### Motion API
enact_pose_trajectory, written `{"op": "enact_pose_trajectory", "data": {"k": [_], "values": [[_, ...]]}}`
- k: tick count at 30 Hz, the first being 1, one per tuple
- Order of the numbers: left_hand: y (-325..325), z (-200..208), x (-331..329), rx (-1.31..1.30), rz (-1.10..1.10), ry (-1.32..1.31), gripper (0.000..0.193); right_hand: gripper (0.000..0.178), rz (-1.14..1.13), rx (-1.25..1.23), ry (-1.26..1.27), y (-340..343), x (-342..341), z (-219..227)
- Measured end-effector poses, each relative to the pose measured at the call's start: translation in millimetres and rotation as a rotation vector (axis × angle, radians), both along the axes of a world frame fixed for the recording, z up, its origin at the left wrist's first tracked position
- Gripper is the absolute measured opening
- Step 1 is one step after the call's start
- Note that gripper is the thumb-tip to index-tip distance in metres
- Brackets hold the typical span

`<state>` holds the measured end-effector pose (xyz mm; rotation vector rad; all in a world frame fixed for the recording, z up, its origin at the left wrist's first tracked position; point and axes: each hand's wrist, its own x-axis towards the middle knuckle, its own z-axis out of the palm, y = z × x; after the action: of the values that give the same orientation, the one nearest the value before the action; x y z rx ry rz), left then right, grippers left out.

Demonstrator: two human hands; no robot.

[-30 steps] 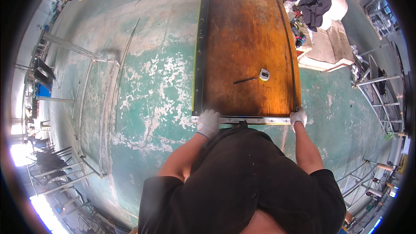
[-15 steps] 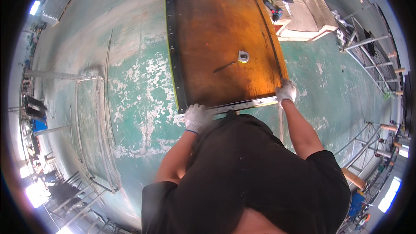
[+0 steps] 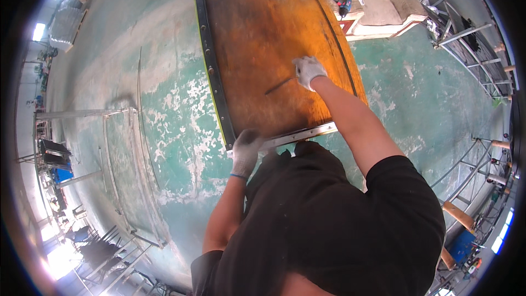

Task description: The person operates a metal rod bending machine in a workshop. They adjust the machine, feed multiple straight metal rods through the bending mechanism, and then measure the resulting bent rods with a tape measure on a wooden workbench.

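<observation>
A long orange-brown board (image 3: 263, 38) lies in front of me, with a black strip (image 3: 211, 68) along its left side and a silver metal strip (image 3: 298, 134) across its near edge. My right hand (image 3: 310, 72), in a white glove, reaches over the board. Its fingers are curled around a tape measure, which the glove mostly hides. A thin dark stick (image 3: 279, 85) lies on the board beside those fingers. At the near left corner, my gloved left hand (image 3: 246, 152) is over the end of the metal strip; its fingers are blurred.
Beyond the board's far right stands a beige sofa (image 3: 378, 8), with a cordless drill (image 3: 344, 6) and other tools beside it. Metal racks (image 3: 466, 35) line the right side. A metal frame (image 3: 82, 114) stands at left on the worn green floor (image 3: 181, 126).
My right hand has left the board's near right corner and moved inward to the tape measure. My left hand stays near the left corner. The view has shifted slightly.
</observation>
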<state>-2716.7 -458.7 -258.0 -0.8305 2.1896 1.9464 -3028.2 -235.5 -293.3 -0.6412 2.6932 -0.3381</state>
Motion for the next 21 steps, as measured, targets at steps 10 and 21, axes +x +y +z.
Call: {"op": "enact_pose_trajectory", "data": {"k": [10,21], "values": [[-0.1,17.8,-25.6,0.764,-0.136,0.062,0.052,0.053,-0.07,-1.211,-0.856,-16.6,128.8,84.4],[29.3,65.2,-56.1,0.484,-0.325,-0.004,0.06,0.066,-0.318,-0.902,-0.749,22.6,190.0,142.8]]}}
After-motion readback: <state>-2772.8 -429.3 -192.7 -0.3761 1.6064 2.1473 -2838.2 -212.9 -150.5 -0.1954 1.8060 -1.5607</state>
